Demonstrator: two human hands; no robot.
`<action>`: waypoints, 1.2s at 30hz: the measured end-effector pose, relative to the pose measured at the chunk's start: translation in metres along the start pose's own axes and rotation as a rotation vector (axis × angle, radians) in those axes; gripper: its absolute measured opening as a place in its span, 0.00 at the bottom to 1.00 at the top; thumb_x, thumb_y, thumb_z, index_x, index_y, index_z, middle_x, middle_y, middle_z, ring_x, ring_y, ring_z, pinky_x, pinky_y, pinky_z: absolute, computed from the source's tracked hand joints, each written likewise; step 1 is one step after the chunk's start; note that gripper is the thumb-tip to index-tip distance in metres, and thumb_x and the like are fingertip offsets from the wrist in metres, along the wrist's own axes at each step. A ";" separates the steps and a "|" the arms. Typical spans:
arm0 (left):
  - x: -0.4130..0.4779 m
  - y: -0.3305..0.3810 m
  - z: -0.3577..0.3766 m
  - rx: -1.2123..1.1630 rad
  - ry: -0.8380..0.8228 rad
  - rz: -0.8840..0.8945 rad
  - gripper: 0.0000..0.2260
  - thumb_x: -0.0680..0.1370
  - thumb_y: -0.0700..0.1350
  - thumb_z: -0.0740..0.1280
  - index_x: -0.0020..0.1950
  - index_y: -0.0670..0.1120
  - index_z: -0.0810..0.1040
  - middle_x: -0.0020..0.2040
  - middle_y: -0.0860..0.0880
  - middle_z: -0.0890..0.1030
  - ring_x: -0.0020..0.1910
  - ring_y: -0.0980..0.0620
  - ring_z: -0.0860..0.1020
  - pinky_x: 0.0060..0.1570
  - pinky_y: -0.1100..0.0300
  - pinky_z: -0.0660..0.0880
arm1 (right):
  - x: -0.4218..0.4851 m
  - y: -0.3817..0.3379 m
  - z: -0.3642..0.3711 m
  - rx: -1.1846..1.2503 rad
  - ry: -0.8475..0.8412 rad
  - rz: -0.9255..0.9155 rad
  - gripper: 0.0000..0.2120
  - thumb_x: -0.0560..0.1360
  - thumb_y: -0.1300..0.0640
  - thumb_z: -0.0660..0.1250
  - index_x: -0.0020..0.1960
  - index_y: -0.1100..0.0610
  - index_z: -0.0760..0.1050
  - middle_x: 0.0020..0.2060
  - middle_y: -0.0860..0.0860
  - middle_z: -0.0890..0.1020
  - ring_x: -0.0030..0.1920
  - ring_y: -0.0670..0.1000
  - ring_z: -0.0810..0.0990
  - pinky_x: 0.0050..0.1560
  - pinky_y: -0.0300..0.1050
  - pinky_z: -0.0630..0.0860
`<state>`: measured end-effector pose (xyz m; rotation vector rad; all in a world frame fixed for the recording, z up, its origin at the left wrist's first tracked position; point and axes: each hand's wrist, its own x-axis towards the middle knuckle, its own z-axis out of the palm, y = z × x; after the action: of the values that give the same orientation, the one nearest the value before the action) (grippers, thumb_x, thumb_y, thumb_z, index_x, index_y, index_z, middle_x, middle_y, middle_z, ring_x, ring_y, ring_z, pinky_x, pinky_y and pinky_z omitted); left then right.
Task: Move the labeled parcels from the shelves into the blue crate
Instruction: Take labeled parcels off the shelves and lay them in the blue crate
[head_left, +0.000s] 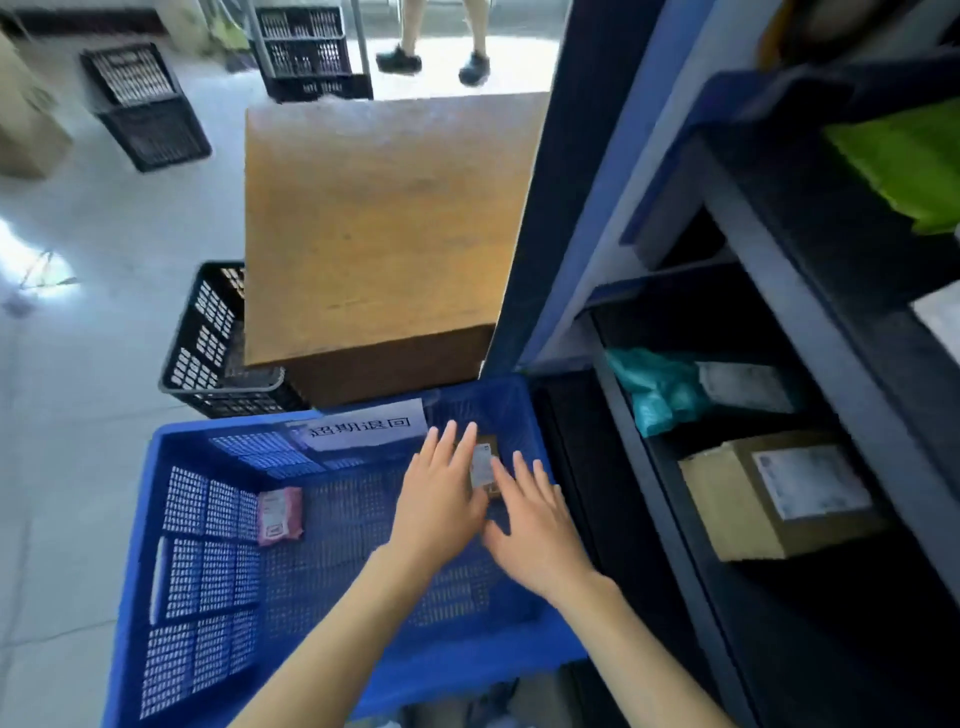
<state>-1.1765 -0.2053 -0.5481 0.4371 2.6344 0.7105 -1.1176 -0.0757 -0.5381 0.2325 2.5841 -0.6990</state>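
Note:
The blue crate (171, 571) stands on the floor in front of me, a white paper sign on its far wall. Inside it, both my hands hover with fingers spread over a small brown labeled parcel (487, 462) near the far right corner. My left hand (439, 499) is just left of the parcel and my right hand (535, 530) just below it; neither grips it. A pink parcel (279, 515) lies on the crate floor at the left. On the dark shelves at the right sit a labeled cardboard box (774, 499), a teal bag parcel (657, 389) and a green bag (909, 161).
A large cardboard box (384, 223) stands just beyond the crate. Black crates (208, 343) (145, 104) (311, 52) sit on the pale floor. The blue shelf frame (587, 234) rises at the right. Another person's legs (441, 47) stand at the far top.

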 end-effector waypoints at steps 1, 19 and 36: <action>-0.012 0.015 -0.012 -0.051 0.012 0.030 0.32 0.80 0.48 0.62 0.81 0.49 0.50 0.81 0.48 0.51 0.80 0.47 0.46 0.77 0.53 0.49 | -0.020 -0.004 -0.014 0.016 0.036 0.013 0.33 0.80 0.44 0.57 0.80 0.48 0.44 0.79 0.51 0.43 0.78 0.55 0.38 0.77 0.57 0.43; -0.242 0.235 -0.156 -0.400 -0.056 0.932 0.30 0.78 0.47 0.68 0.78 0.53 0.61 0.76 0.51 0.66 0.76 0.52 0.61 0.74 0.47 0.63 | -0.408 -0.126 -0.117 0.131 1.024 0.460 0.31 0.81 0.46 0.55 0.78 0.41 0.42 0.79 0.43 0.43 0.77 0.44 0.37 0.78 0.49 0.41; -0.584 0.446 -0.096 -0.185 -0.209 1.772 0.31 0.79 0.58 0.62 0.80 0.57 0.55 0.80 0.57 0.58 0.79 0.54 0.53 0.75 0.51 0.59 | -0.838 -0.120 -0.034 -0.065 1.538 1.259 0.31 0.80 0.44 0.59 0.79 0.44 0.49 0.79 0.45 0.51 0.79 0.48 0.45 0.77 0.52 0.50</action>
<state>-0.6158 -0.1027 -0.0747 2.5667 1.3246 1.1300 -0.4229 -0.1980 -0.0696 2.8820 2.5436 0.2542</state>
